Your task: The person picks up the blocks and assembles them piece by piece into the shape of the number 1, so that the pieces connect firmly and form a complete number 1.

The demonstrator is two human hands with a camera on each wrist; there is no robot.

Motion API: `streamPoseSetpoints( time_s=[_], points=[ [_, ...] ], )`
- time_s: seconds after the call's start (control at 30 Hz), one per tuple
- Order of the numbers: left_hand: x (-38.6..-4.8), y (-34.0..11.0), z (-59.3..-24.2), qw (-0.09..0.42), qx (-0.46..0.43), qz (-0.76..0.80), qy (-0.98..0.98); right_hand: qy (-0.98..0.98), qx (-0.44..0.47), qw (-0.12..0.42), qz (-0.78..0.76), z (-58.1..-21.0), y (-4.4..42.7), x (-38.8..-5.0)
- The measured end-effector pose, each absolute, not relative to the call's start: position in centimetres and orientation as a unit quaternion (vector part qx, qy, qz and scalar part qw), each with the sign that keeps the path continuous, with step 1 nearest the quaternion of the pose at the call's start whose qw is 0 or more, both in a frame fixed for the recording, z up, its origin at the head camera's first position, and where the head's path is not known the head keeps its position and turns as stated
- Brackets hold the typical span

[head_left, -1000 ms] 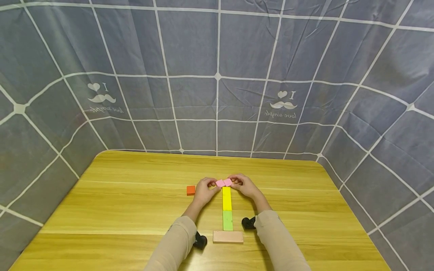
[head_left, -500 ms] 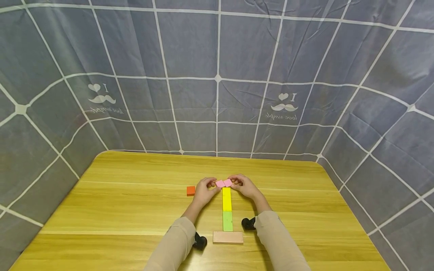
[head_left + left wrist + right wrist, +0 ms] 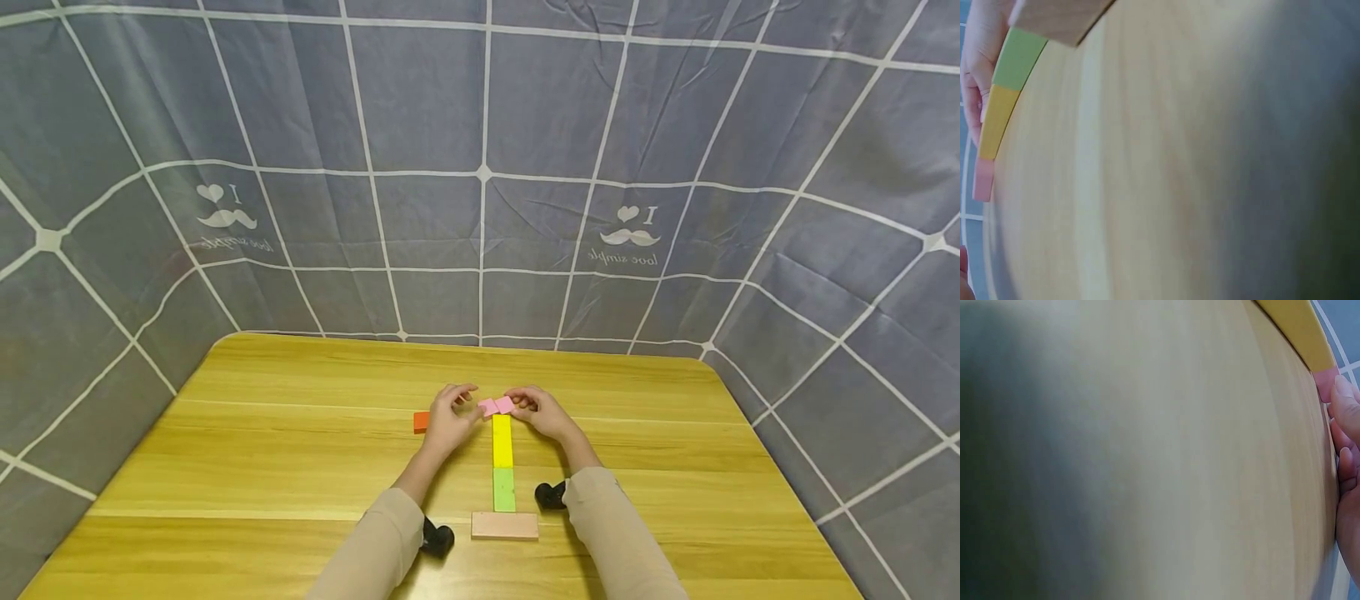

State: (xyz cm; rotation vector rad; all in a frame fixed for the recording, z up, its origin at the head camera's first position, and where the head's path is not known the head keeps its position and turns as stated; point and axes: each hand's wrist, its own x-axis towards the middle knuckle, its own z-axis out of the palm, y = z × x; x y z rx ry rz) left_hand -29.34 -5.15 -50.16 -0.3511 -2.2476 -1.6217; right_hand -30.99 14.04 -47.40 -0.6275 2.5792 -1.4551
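Two small pink blocks lie side by side and slightly askew at the far end of a yellow block [image 3: 502, 442]. My right hand [image 3: 545, 412] pinches the right pink block [image 3: 505, 405]; in the right wrist view its thumb [image 3: 1345, 403] presses on that block's face. My left hand [image 3: 452, 419] is beside the left pink block [image 3: 488, 407], its fingers lifted and spread. In the left wrist view a gap shows between the left hand [image 3: 964, 278] and the pink block [image 3: 983, 180]. A green block [image 3: 504, 489] continues the row towards me, ending near a pale pinkish plank [image 3: 505, 526].
An orange-red block [image 3: 421, 422] sits left of my left hand, partly hidden by it. Black wrist-worn devices [image 3: 438, 537] stick out by both sleeves. A grey gridded curtain [image 3: 420, 217] hangs behind the wooden table [image 3: 300, 467].
My left hand has let go of the left pink block, its fingers rising and opening, and its forearm has shifted a little left. The right hand and the blocks look unmoved.
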Motion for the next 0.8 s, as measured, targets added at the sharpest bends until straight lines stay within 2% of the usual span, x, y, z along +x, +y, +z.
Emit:
streamPoseSetpoints(
  time_s=[0.4, 0.57, 0.8],
  points=[
    [-26.9, -6.5, -49.3, 0.2, -0.138, -0.55, -0.799, 0.849, -0.218, 0.068, -0.477, -47.2, 14.8, -29.9],
    [-25.9, -7.5, -49.5, 0.188, -0.13, -0.531, -0.816, 0.847, -0.224, 0.07, -0.476, -47.2, 15.1, -29.4],
    [-24.0, -8.7, -49.4, 0.145, -0.104, -0.519, -0.836, 0.844, -0.231, 0.075, -0.479, -47.2, 15.5, -28.8]
  ],
)
